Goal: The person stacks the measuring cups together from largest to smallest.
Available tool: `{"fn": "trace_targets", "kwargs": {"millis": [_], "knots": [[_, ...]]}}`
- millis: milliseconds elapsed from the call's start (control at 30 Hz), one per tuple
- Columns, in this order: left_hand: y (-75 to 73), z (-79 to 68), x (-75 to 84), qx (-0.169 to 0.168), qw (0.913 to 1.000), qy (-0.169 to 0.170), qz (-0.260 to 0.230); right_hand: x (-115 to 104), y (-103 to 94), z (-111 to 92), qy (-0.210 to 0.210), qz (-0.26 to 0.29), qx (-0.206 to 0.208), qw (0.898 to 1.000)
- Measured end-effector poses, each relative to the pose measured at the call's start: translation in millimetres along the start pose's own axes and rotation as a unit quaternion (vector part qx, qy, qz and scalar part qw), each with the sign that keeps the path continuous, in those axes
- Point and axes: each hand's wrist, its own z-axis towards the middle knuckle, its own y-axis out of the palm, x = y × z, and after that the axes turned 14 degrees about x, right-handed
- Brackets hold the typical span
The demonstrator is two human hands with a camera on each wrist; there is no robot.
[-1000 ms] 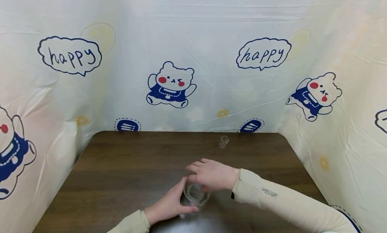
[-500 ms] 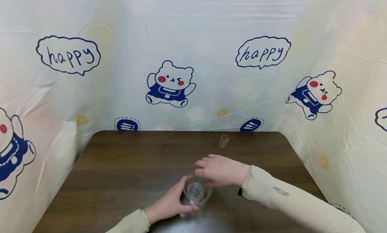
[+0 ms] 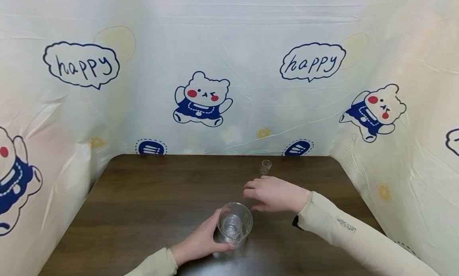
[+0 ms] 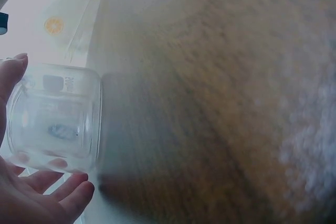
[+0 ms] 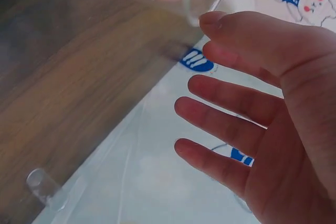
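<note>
A large clear glass beaker (image 3: 247,222) stands upright on the table, with a smaller glass beaker (image 3: 231,226) nested in it. My left hand (image 3: 202,240) grips the large beaker's side, thumb on one side and fingers on the other. In the left wrist view, printed markings show on the large beaker (image 4: 58,85). My right hand (image 3: 276,194) is over the table, apart from the beakers and holding nothing. Its fingers (image 5: 226,98) are spread and relaxed in the right wrist view. Just beyond it stands a tiny clear glass beaker (image 3: 265,167).
The dark wooden table (image 3: 161,188) has its back edge just behind the tiny beaker. A pale printed curtain (image 3: 251,49) surrounds the table at the back and both sides.
My right hand has drawn out from over the large beaker and moved right and away, toward the tiny beaker. My left hand keeps its grip, and the beakers stay in place.
</note>
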Motion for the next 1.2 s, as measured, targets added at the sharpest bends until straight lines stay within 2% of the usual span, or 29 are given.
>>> {"fn": "trace_targets", "kwargs": {"millis": [267, 400, 767, 1200], "knots": [[-0.4, -0.4, 2.7, 0.006, 1.0000, 0.005, 0.004, 28, 5.1, -15, 0.047, 0.031, -0.001, 0.998], [1.4, 0.1, 0.0, 0.007, 0.9999, 0.005, 0.007, 42, 10.7, -22, 0.088, 0.051, -0.018, 0.995], [1.3, -1.5, 0.3, 0.012, 0.9998, 0.013, 0.005, 84, 30.7, -37, 0.163, 0.068, -0.034, 0.984], [0.8, -1.7, -0.4, 0.007, 0.9999, 0.005, 0.006, 118, 53.3, -37, 0.193, 0.048, -0.030, 0.979]]}}
